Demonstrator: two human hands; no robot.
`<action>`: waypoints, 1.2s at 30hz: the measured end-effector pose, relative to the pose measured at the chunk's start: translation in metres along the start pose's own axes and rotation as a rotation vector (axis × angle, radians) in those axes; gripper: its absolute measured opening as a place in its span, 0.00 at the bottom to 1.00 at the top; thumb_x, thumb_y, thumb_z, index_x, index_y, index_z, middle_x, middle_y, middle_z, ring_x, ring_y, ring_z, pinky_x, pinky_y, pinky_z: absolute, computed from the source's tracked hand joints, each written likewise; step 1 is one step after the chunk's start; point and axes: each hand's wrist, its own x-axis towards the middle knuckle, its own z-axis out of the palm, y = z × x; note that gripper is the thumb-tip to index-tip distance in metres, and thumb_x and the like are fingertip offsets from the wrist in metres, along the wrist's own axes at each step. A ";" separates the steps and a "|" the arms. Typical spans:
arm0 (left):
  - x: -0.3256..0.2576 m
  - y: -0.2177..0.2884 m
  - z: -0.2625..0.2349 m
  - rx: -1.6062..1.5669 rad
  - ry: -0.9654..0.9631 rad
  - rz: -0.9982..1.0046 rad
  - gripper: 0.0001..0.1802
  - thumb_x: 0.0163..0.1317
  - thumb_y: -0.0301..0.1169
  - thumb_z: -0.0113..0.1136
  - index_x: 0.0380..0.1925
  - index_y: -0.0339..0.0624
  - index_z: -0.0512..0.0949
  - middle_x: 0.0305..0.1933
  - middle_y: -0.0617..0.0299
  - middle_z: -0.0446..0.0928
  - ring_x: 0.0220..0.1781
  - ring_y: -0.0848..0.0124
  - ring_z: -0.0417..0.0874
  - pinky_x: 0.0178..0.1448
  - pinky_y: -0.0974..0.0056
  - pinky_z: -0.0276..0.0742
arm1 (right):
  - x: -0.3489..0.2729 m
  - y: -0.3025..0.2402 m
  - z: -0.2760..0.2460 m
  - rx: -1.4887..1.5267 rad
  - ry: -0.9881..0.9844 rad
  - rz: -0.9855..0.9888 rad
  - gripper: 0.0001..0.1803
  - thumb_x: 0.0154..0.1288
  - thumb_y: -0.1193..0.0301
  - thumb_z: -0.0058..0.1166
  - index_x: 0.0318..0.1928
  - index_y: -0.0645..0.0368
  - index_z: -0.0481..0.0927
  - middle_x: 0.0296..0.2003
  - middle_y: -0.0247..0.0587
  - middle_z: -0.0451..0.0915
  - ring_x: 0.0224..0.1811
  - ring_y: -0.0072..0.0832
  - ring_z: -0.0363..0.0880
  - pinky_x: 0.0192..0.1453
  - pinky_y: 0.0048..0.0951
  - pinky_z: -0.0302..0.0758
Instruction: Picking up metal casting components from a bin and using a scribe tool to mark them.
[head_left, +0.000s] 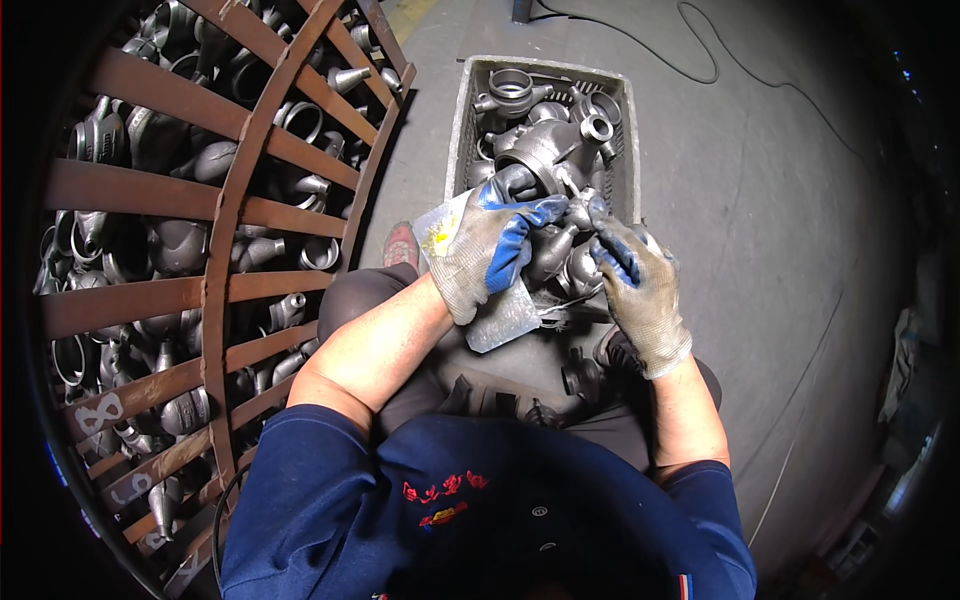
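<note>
Both my hands wear grey knit gloves with blue-coated fingers. My left hand (497,240) is closed on the lower edge of a large grey metal casting (548,155), a rounded, funnel-like housing with a ring-shaped neck. It is tilted above a crate of similar parts. A clear plastic sheet (505,318) with yellow marks lies beneath my left hand and wrist. My right hand (637,270) is at the casting's near right side, its fingers pressed together near a small pale stick-like piece (568,185). Whether the fingers grip that piece is hidden.
The grey plastic crate (459,125) stands before my knees, filled with metal castings. At left, a rusty brown slatted metal bin (225,200) holds many more. A black cable (715,60) runs across the grey floor (770,200). Another dark part (580,375) is between my legs.
</note>
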 end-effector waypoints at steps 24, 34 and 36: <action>0.000 -0.001 -0.010 -0.168 -0.065 -0.117 0.21 0.55 0.26 0.51 0.50 0.39 0.76 0.51 0.48 0.75 0.48 0.56 0.79 0.51 0.60 0.76 | 0.000 0.015 -0.004 0.119 -0.077 0.068 0.18 0.57 0.77 0.56 0.50 0.57 0.79 0.47 0.47 0.80 0.50 0.39 0.79 0.53 0.32 0.75; 0.002 0.000 -0.001 0.146 0.106 0.008 0.17 0.60 0.23 0.53 0.50 0.39 0.75 0.50 0.51 0.77 0.51 0.59 0.79 0.55 0.60 0.76 | 0.004 0.012 -0.015 0.722 0.101 0.367 0.21 0.58 0.80 0.59 0.53 0.72 0.75 0.49 0.46 0.79 0.48 0.23 0.77 0.55 0.23 0.73; 0.007 0.000 0.008 -0.591 0.159 -0.388 0.17 0.60 0.23 0.55 0.50 0.39 0.75 0.49 0.55 0.78 0.50 0.63 0.80 0.55 0.62 0.76 | 0.004 0.012 -0.015 0.768 0.102 0.405 0.20 0.58 0.80 0.59 0.53 0.71 0.75 0.47 0.45 0.80 0.46 0.22 0.78 0.53 0.22 0.74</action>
